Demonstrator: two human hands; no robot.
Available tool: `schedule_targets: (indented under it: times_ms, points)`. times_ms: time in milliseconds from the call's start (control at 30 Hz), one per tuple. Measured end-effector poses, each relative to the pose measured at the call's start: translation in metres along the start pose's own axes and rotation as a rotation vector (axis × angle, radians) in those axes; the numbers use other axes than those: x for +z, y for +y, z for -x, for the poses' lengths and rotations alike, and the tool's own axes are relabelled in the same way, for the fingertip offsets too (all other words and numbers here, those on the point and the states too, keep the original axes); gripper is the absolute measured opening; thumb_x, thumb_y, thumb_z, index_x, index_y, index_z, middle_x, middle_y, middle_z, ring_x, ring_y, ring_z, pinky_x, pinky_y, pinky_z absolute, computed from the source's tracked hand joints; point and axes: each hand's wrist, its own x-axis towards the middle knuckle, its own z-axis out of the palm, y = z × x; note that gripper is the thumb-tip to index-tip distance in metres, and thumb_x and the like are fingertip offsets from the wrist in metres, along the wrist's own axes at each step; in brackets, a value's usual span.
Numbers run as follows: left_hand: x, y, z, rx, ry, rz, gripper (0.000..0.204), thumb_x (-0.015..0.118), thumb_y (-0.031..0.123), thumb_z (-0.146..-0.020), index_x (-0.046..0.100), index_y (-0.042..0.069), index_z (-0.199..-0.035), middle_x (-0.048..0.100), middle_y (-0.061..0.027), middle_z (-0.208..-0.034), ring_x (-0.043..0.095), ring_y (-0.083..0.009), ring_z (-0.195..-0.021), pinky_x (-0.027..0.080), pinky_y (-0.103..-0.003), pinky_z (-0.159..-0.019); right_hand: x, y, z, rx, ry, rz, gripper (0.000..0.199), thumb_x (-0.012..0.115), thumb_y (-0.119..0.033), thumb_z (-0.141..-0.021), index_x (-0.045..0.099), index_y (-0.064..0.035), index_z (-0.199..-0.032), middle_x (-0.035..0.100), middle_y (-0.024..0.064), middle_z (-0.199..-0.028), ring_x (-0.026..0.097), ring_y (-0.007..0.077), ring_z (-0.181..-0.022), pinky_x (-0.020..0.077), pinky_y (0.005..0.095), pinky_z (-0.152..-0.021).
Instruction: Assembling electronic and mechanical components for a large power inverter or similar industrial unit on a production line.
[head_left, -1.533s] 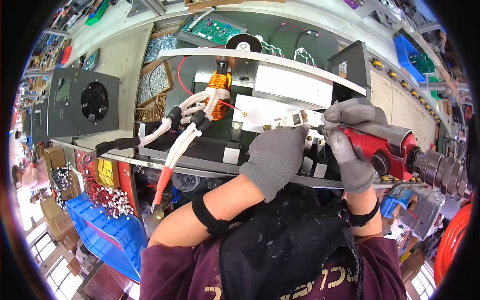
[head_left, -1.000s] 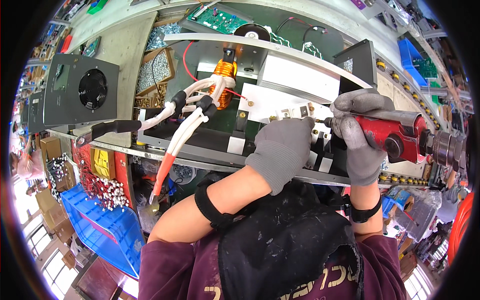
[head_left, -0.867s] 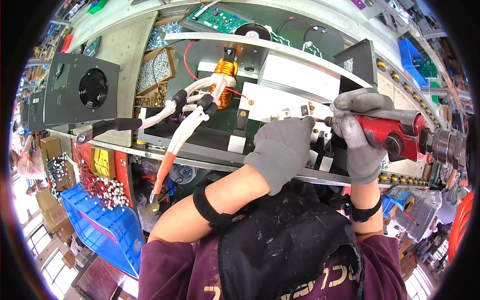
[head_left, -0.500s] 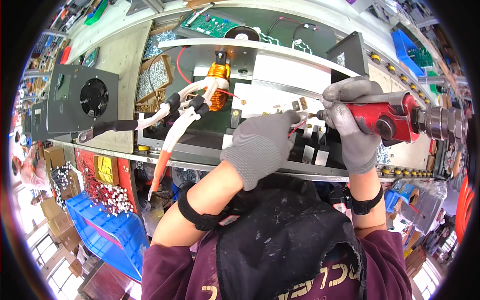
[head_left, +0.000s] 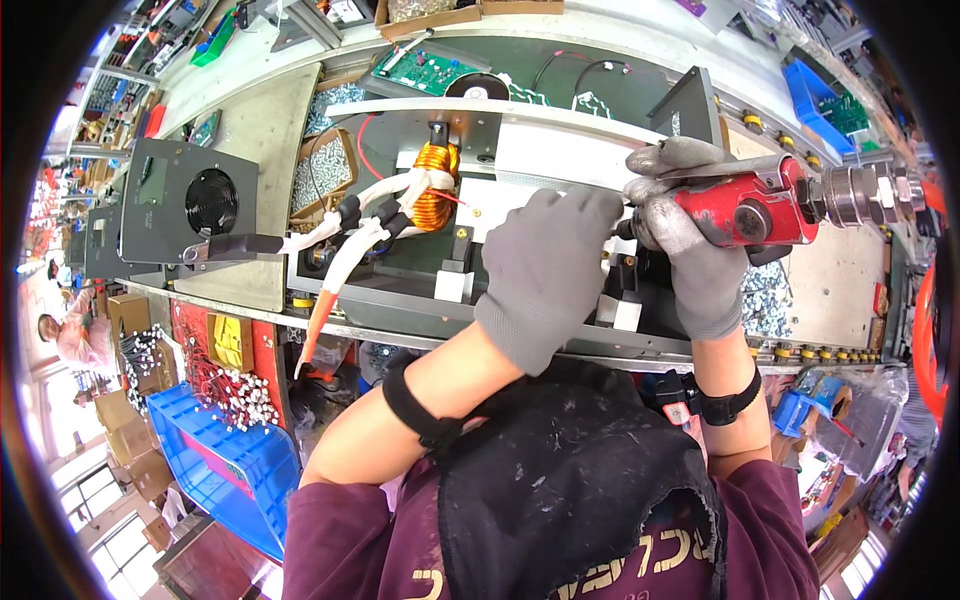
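My right hand (head_left: 695, 235), in a grey glove with worn fingertips, is wrapped round a red air-powered driver (head_left: 725, 212). The driver lies sideways, its nose pointing left over an open metal chassis (head_left: 385, 308). Beside that nose is my gloved left hand (head_left: 550, 275), back upward and fingers curled; what they hold, if anything, is hidden. Under my hands lie silvery plates (head_left: 487, 202) and black parts with pale tabs (head_left: 455, 286). An orange-wound coil (head_left: 435, 185) sits inside the chassis to the left. Thick white cables (head_left: 343, 270) run from it over the near edge.
A dark fan unit (head_left: 150, 205) stands on the bench at left. Bins of screws (head_left: 325, 170) lie beside the chassis. Green circuit boards (head_left: 425, 68) rest behind it. Yellow rollers (head_left: 800, 351) line the bench edge. A blue crate (head_left: 225, 470) stands lower left.
My left hand has moved right and up, its fingers curling in by the driver's nose. The driver and right hand have shifted slightly left and up. The whole view has shifted a little.
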Motion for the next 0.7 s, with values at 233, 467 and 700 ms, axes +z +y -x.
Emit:
schedule_targets:
  times_ms: [233, 467, 700]
  points:
    - [0.000, -0.028, -0.033, -0.220, -0.209, -0.239, 0.012, 0.061, 0.012, -0.078, 0.067, 0.014, -0.089, 0.056, -0.0095, -0.092, 0.057, -0.0277, -0.090, 0.050, -0.038, -0.071, -0.006, 0.003, -0.001, 0.017, 0.044, 0.036, 0.027, 0.065, 0.005, -0.075, 0.057, -0.0005, -0.101, 0.063, 0.0089, -0.095, 0.062, 0.0134, -0.083, 0.0517, 0.0275, -0.075]
    - [-0.014, -0.041, -0.008, -0.167, -0.075, -0.154, 0.015, 0.060, 0.014, -0.080, 0.068, 0.013, -0.092, 0.057, -0.0080, -0.097, 0.057, -0.0272, -0.092, 0.050, -0.039, -0.072, 0.000, 0.002, -0.003, -0.005, 0.002, 0.059, 0.032, 0.062, -0.005, -0.081, 0.050, -0.0028, -0.110, 0.059, 0.0133, -0.099, 0.056, 0.0125, -0.077, 0.0436, 0.0237, -0.054]
    - [-0.083, -0.064, 0.057, 0.181, -0.214, 0.551, 0.014, 0.060, 0.018, -0.085, 0.064, 0.011, -0.096, 0.063, -0.0076, -0.090, 0.061, -0.0289, -0.084, 0.049, -0.036, -0.073, 0.003, 0.002, 0.004, 0.034, -0.005, 0.157, 0.040, 0.063, -0.012, -0.081, 0.045, -0.0026, -0.115, 0.054, 0.0143, -0.098, 0.053, 0.0145, -0.076, 0.0439, 0.0249, -0.058]
